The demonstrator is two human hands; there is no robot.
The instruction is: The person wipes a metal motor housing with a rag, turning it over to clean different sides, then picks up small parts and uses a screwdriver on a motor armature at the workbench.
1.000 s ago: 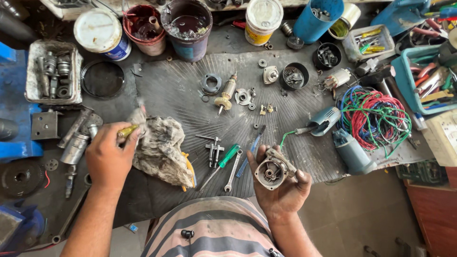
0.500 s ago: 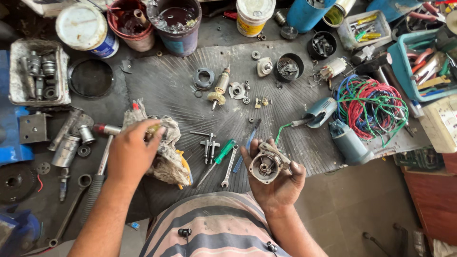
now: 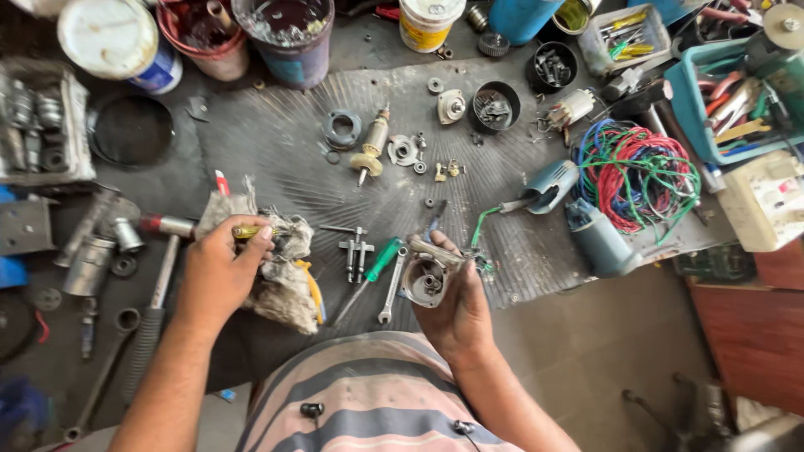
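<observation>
R hand [image 3: 456,314] grips a metal housing [image 3: 425,279], fingers wrapped round it, just above the striped shirt. L hand [image 3: 219,272] pinches a yellow-handled tool [image 3: 249,232] over a dirty rag [image 3: 280,264] on the mat [image 3: 276,151]. Btwn them: green screwdriver [image 3: 377,266], wrench [image 3: 391,286]. Farther: armature [image 3: 370,152], wire bundle [image 3: 641,176].

Both forearms reach forward over the tabletop [image 3: 251,142], the left hand [image 3: 219,269] curled knuckles-up with fingers pinched closed, the right hand [image 3: 456,305] cupped palm-up, fingers wrapped.
</observation>
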